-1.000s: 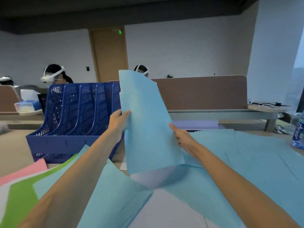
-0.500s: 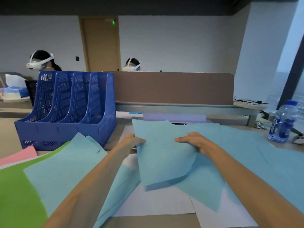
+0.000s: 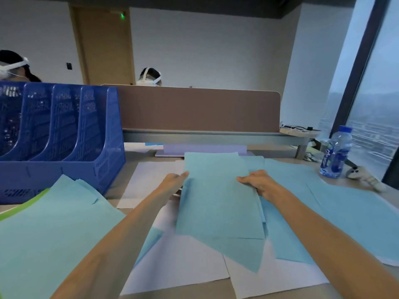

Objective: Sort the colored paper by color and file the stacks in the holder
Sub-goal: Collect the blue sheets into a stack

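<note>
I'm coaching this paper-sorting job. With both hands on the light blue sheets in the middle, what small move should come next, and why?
Probably tap the light blue paper sheets square between the left hand and right hand: their lower edges fan out unevenly. More loose blue sheets lie to the right ungathered, so filing in the blue plastic file holder seems premature.

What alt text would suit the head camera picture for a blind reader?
A person's left hand and right hand pinch a light blue sheet by its side edges at a desk strewn with blue paper and white paper. A blue file holder stands at the left, a water bottle at the right.
</note>
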